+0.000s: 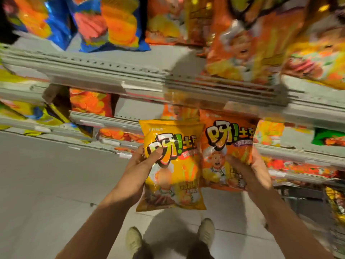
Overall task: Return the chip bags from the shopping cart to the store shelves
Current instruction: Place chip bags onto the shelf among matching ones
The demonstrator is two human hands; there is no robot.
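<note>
I hold two chip bags side by side in front of the store shelves [112, 75]. My left hand [140, 165] grips a yellow chip bag [173, 176] at its left edge, thumb across the front. To its right my right hand [252, 171] grips an orange chip bag [224, 152] from the right side and below. Both bags stand upright with their fronts facing me, just below the edge of the middle shelf. The shopping cart is out of view.
Grey shelves run across the view, stocked with blue bags [112, 25] at top left and orange bags [252, 49] at top right. A bare shelf stretch [177, 58] lies between them. Grey floor [46, 184] spreads to the left; my shoes [206, 230] stand below.
</note>
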